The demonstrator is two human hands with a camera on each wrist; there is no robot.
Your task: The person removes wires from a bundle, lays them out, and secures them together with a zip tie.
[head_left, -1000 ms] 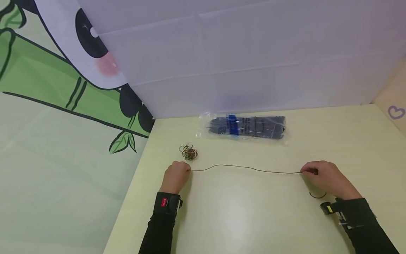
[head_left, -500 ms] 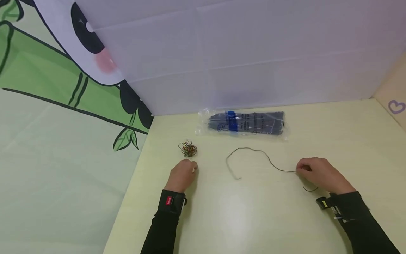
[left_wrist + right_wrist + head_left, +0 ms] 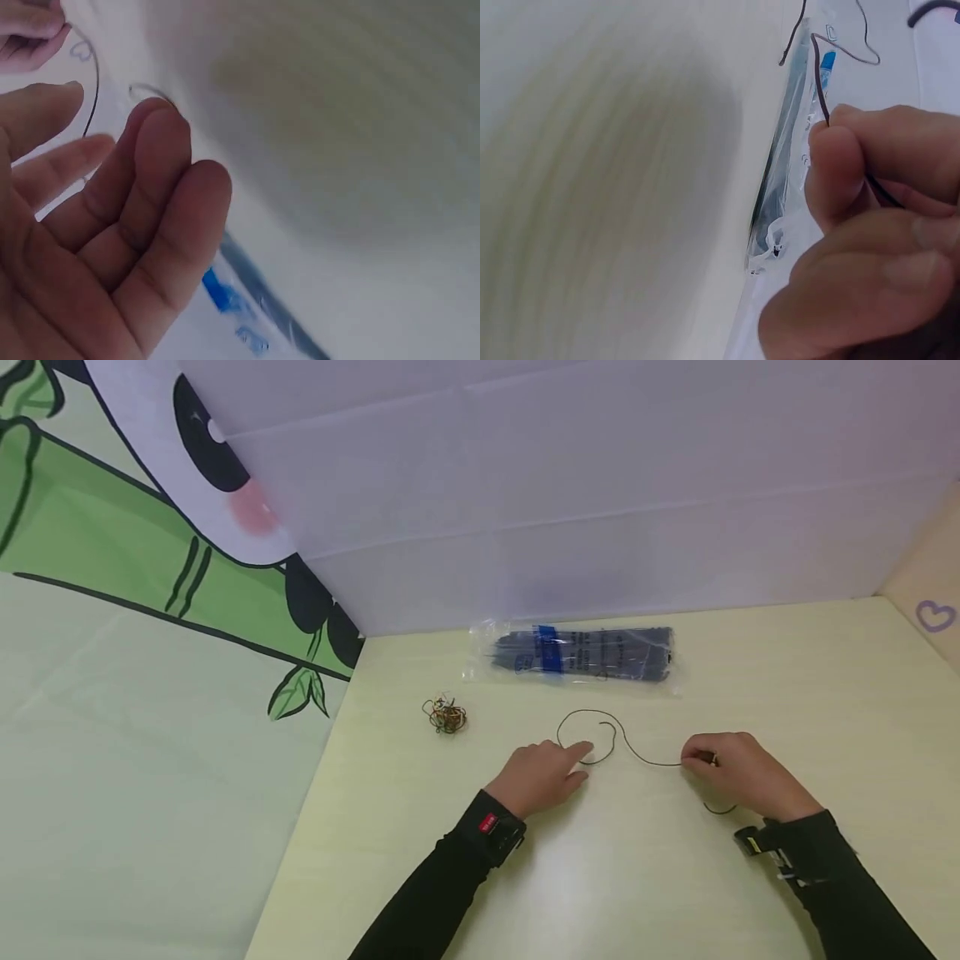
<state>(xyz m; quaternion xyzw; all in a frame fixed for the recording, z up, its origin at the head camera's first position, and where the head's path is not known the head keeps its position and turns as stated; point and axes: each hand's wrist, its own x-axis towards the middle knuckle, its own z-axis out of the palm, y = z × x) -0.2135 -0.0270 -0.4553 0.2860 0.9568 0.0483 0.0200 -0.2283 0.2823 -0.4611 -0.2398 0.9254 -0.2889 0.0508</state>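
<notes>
Right hand (image 3: pixel 738 772) pinches wire (image 3: pixel 820 86) (thin, dark, curling).

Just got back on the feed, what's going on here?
A person's right hand pinches a thin dark wire, whose far part bends into a curl. The left hand is at that curl, index finger extended; whether it touches is unclear. A tangled bundle and a plastic package lie on the table.

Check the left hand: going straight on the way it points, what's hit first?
Likely the curled end of the thin wire, just ahead of the left hand in the head view. Height above the table is unclear, so it might pass over.
</notes>
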